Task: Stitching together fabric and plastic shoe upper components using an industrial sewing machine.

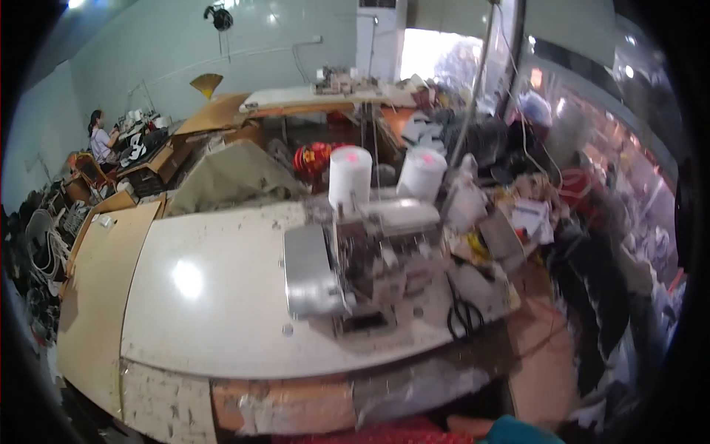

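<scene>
Right now, only a sliver of the right hand [469,425] or its wrist shows at the near edge, just left of a teal sleeve [518,431]; its fingers are cut off, so I cannot tell whether it is spread, narrowed or holding anything. Red cloth [377,433] lies beside it on the left. The left hand is out of view, its state equally impossible to tell.

Beyond the right hand, the sewing machine [355,255] stands right of centre on the pale counter [214,318], with a shiny metal plate [309,266] along its left side. Black-handled scissors [465,318] lie to its near right, close to the counter's near edge. Two white thread cones [350,177] stand upright at the machine's far side, next to each other.

Taped cardboard [288,405] runs along the near edge, and a tan board [103,296] borders the left side. A grey-green cloth [233,177] is draped just past the counter's far edge, with a red patterned bundle [314,157] to its right. Dark garments [599,296] are heaped on the right. Far left, another person [103,140] sits by more equipment.
</scene>
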A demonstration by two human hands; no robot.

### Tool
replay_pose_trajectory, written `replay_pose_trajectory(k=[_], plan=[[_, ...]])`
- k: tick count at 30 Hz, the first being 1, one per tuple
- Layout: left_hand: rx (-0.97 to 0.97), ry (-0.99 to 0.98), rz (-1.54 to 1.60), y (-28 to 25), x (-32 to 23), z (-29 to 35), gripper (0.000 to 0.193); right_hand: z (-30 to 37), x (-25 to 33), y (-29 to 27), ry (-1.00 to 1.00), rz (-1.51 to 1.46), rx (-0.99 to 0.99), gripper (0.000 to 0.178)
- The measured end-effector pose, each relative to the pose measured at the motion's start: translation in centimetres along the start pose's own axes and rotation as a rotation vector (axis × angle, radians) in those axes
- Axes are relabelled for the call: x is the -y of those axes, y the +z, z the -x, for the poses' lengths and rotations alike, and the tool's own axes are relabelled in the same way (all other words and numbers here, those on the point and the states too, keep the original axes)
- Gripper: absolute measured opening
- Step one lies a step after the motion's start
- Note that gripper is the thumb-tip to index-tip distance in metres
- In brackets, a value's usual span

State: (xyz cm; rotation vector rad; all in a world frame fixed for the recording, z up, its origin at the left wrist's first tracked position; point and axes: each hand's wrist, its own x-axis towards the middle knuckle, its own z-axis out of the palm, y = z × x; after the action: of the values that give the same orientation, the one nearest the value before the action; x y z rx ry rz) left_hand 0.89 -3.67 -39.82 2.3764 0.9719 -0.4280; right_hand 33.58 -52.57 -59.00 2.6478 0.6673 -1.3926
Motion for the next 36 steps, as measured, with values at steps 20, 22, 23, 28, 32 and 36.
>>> replay_pose_trajectory(k=[20,22,23,28,32,36], plan=[[-0.608,1.378,-0.074,-20.2,-28.1,-9.6,0.044,39.7,20.8,-34.0,-1.077,-0.622,-0.117,0.031],[-0.583,1.418,-0.131,-19.3,-29.5,-12.7,0.050,39.7,20.3,-34.6,-1.050,-0.682,-0.191,0.029],[-0.568,1.399,-0.194,-19.1,-29.4,-14.1,0.052,39.2,19.5,-34.8,-0.979,-0.638,-0.324,0.026],[-0.561,1.131,0.036,-19.9,-28.3,-19.7,0.033,32.9,13.4,-34.2,-0.618,-0.357,-1.102,0.014],[-0.595,0.903,0.079,-21.8,-29.9,-23.1,0.018,27.1,10.3,-29.6,-0.573,-1.461,-1.037,0.018],[-0.629,0.990,-0.158,-23.0,-29.2,-26.6,0.012,27.1,4.5,-23.6,-0.408,-1.550,-1.191,0.017]])
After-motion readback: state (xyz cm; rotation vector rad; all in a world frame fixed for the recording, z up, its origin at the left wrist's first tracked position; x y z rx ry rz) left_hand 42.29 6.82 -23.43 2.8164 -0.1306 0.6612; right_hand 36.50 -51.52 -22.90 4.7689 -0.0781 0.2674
